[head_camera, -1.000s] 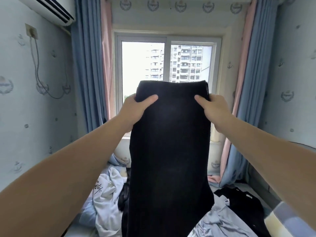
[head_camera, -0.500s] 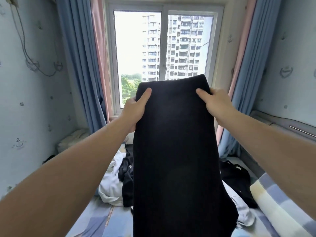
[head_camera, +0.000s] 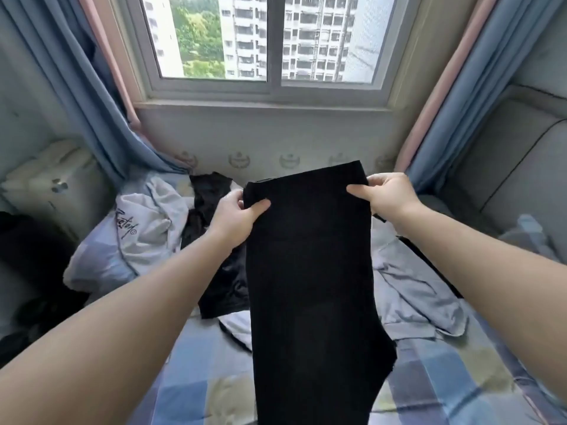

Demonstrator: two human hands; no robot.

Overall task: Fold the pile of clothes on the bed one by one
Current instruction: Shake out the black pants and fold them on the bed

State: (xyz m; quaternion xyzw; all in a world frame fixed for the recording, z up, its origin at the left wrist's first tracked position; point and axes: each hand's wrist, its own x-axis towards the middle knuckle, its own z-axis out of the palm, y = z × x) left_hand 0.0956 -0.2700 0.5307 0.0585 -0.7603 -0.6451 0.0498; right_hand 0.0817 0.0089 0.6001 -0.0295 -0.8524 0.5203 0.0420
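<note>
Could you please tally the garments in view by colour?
Black: 3 (held garment, crumpled heap, mostly hidden piece at right)
White: 1, printed shirt
Grey: 1, rumpled garment
Total: 5

A white-framed sliding window (head_camera: 267, 41) with two panes fills the far wall and lets in bright daylight. Outside it stand high-rise apartment blocks and green trees. A blue curtain with a pink edge hangs on each side: the left curtain (head_camera: 76, 87) sweeps inward at its lower end, and the right curtain (head_camera: 478, 72) falls straight. Below the sill (head_camera: 264, 105), the pale wall (head_camera: 276, 139) carries a row of small crest emblems. A grey padded panel (head_camera: 521, 167) with dark seams stands at the right. The bed (head_camera: 199, 378) has a sheet checked in blue, white and pale yellow.
</note>
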